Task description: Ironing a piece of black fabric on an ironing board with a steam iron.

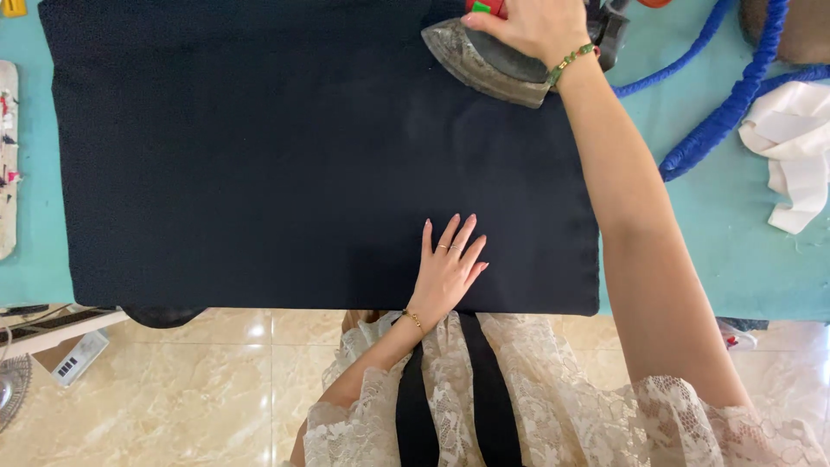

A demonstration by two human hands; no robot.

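Dark navy cloth [259,156], folded to a flat rectangle, covers most of the teal ironing table [743,259]; its near edge lies along the table's near edge. It looks soft and limp, with a fine weave, so I judge it light and easy to slide or wrinkle if it is pushed from one side. It is better held down flat with a palm than pinched.

At the far left edge of the table lies a pale narrow strip [7,156] with small coloured marks.

Near the middle, the left hand [448,272] rests flat on the cloth close to its near edge, the fingers straight and a little spread, clamped on nothing, only pressing down.

Further right, at the far edge of the cloth, stands a grey metal iron [484,62], its point toward the left. It looks heavy and stiff, and its sole is probably hot, so the handle on top is the only safe place to hold. The right hand [532,26] is closed over this handle, fingers curled around it.

On the right lie a blue wrapped hose [726,112] and a white cloth strip [795,147], apart from the dark cloth.
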